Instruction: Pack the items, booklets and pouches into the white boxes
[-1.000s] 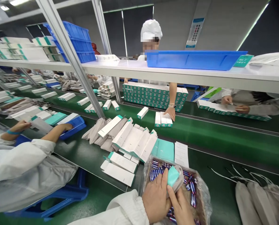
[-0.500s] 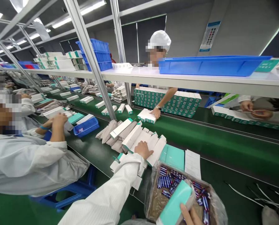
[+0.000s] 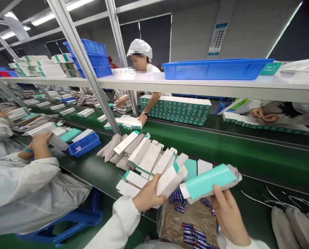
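My left hand [image 3: 149, 195] is closed around a white box [image 3: 170, 177] with its end flap open, tilted up over the work surface. In my right hand [image 3: 228, 211] is a teal booklet [image 3: 208, 182] lying against a grey pouch [image 3: 235, 173], whose gathered end sticks out at the right. The box's open end and the booklet are close together; whether they touch I cannot tell. Beneath both hands stands a plastic-lined carton [image 3: 174, 223] of blue batteries [image 3: 194, 233]. A pile of white boxes [image 3: 150, 157] lies just beyond my left hand.
Teal booklets [image 3: 192, 168] and white leaflets [image 3: 204, 166] lie behind the carton. Grey pouches sit at left [image 3: 113, 148] and right [image 3: 286, 224]. A green conveyor [image 3: 234, 147] runs beyond, under a shelf [image 3: 208, 86] on metal posts. Co-workers sit left and opposite, beside stacked boxes [image 3: 175, 109].
My left hand has lifted a white box from the pile. My right hand has raised the booklet and pouch from above the carton. The co-worker opposite has slid boxes leftward; the view has shifted right.
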`<move>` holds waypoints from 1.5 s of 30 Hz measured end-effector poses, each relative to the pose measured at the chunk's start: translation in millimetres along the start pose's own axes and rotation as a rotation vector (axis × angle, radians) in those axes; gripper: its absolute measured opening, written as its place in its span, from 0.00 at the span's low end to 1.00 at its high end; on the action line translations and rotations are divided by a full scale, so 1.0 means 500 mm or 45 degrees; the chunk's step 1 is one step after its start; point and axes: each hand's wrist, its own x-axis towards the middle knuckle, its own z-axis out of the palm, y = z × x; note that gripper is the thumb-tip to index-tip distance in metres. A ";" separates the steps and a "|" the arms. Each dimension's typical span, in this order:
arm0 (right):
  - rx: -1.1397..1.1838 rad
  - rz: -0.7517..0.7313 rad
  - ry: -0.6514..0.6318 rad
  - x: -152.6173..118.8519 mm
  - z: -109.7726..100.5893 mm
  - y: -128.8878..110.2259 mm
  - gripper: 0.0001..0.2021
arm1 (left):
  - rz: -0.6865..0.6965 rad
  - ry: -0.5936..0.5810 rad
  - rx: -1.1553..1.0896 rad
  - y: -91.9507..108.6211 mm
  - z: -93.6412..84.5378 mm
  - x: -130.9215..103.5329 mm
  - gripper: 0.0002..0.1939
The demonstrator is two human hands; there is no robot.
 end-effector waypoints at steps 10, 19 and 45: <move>0.065 0.189 -0.069 0.031 0.038 -0.089 0.27 | 0.338 0.016 0.135 -0.031 0.055 -0.032 0.30; -0.361 -0.053 0.041 -0.023 0.062 0.015 0.33 | 0.224 0.144 0.206 -0.005 0.102 -0.029 0.30; -1.360 -0.304 -0.701 0.049 -0.029 0.127 0.16 | -0.286 0.014 -1.285 0.052 0.138 -0.013 0.30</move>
